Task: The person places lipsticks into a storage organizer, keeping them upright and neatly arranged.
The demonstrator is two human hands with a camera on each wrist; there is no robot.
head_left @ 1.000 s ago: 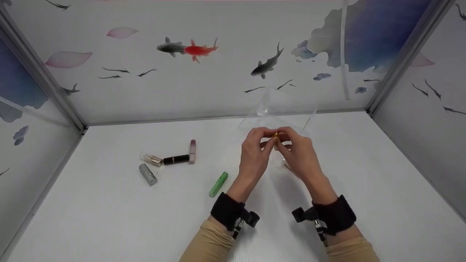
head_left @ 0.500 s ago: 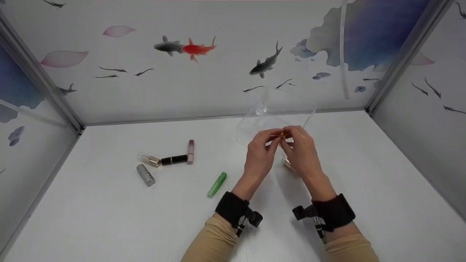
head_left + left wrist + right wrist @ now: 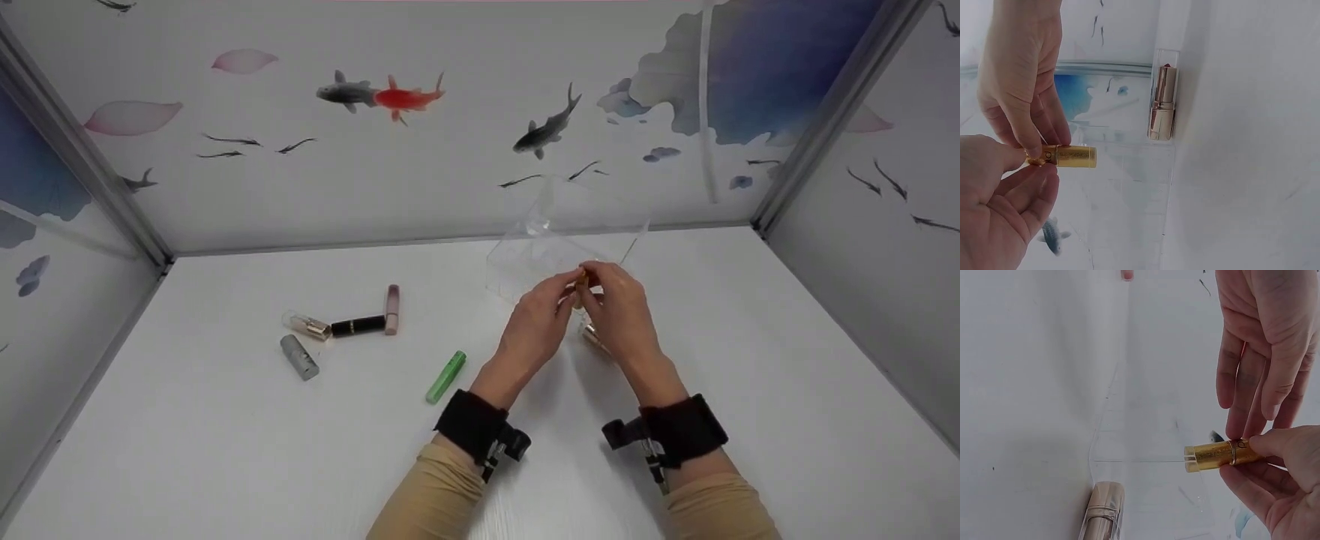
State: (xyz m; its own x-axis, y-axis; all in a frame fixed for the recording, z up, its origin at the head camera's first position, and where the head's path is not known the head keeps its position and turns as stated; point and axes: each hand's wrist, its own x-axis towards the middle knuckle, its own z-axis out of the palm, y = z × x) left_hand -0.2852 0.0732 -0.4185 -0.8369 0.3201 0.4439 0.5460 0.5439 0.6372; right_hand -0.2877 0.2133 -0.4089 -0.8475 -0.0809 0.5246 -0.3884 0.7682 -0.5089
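Shifted right: gold tube (image 3: 1076, 156), shiny, dark-lettered, ring-banded.

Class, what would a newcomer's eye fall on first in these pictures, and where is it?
The shiny gold tube, pinched by the right hand in front of the person, probably draws the eye first. Next might come the red fish pictured on the back wall, then the bright green tube on the white table, left of the left hand.
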